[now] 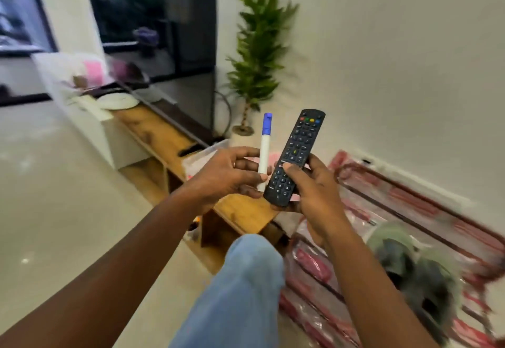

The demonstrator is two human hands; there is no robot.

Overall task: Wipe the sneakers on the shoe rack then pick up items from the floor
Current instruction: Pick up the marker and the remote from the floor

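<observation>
A knee in light blue jeans (246, 279) is nearest. Above it, the right hand (314, 197) closes its grip around a black button-covered remote control (295, 156), its lettering too small to read. The left hand (226, 175) pinches a white marker with blue cap (264, 150) upright, just beside the remote. Beyond, a low wooden table (164, 139) carries a large dark television (153, 19).

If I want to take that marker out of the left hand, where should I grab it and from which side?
Grip the marker on its bare white barrel just below the blue cap, coming from above. It stands upright with the left hand wrapped around its lower end, and the remote crowds its right side, so the top is probably easiest.
</observation>
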